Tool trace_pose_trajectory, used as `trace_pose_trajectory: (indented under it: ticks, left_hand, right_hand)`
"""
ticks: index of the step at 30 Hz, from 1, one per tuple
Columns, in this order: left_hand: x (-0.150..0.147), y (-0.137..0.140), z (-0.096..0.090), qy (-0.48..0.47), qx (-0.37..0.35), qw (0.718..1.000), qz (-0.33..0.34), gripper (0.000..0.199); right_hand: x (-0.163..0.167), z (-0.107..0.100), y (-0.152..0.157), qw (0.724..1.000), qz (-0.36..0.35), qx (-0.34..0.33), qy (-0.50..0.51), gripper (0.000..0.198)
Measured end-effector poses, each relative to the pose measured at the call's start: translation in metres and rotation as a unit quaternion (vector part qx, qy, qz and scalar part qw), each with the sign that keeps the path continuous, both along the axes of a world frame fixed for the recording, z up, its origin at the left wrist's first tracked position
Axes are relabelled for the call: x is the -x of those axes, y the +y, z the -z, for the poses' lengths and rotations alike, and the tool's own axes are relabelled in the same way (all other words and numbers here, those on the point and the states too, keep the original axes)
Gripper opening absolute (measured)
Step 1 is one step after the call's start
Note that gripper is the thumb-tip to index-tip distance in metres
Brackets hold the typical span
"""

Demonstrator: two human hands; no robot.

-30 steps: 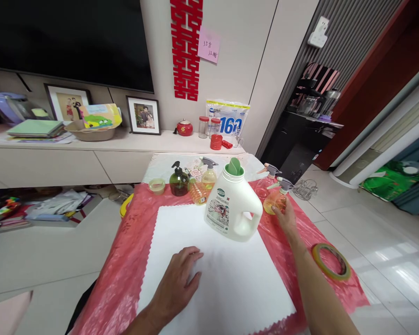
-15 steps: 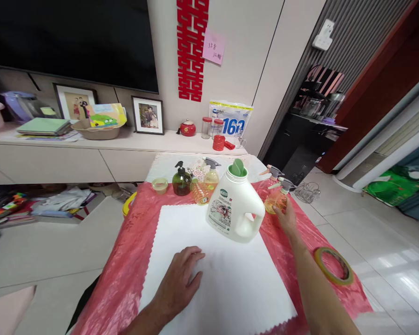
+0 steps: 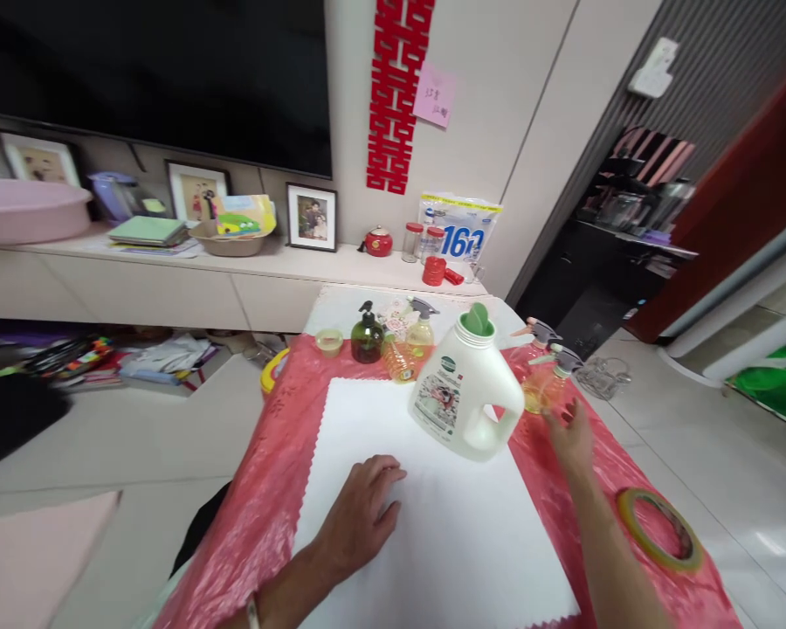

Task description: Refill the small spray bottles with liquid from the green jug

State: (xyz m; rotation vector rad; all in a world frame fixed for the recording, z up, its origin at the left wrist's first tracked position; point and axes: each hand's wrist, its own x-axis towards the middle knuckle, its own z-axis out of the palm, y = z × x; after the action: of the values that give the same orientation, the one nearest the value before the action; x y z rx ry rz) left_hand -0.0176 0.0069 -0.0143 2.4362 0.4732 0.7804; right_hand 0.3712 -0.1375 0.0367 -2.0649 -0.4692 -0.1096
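Note:
My left hand (image 3: 365,511) lies on the white sheet with scalloped edges (image 3: 445,542), holding nothing, its fingers loosely stretched. My right hand (image 3: 569,435) is at the table's right side, fingers apart and slightly blurred, just in front of a spray bottle with yellow liquid (image 3: 550,384). Behind that bottle is another with a pink tint (image 3: 527,351). Between my hands and farther back, a white detergent jug (image 3: 466,393) stands on the sheet. A green piece (image 3: 478,320) sits in its mouth. Its hollow handle faces right.
Behind the sheet are a dark green pump bottle (image 3: 368,339), a clear spray bottle (image 3: 421,330), an amber bottle (image 3: 401,360) and a small bowl (image 3: 329,342). A tape roll (image 3: 660,529) lies right on the red table cover (image 3: 255,489). A cabinet (image 3: 150,288) runs behind.
My right hand has drawn back a little from the yellow spray bottle, its fingers spreading. My left hand stays on the sheet. The view has turned slightly left.

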Motion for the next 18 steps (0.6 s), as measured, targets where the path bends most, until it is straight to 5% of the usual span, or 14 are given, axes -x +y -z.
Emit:
trace_pose_trajectory:
  ticks: [6, 12, 18]
  left_hand:
    - [-0.003, -0.001, -0.008, 0.027, 0.025, 0.999, 0.013, 0.048]
    - [-0.002, 0.000, 0.000, 0.025, 0.067, 0.997, 0.020, 0.053]
    - [-0.007, 0.023, -0.020, -0.007, 0.247, 0.969, 0.015, 0.047]
  right_hand:
    - [0.067, -0.011, -0.002, 0.997, -0.011, -0.074, 0.014, 0.101]
    - [0.104, 0.018, -0.001, 0.987, 0.022, -0.157, 0.005, 0.092]
    - [0.102, 0.036, -0.004, 0.967, 0.051, -0.248, -0.014, 0.097]
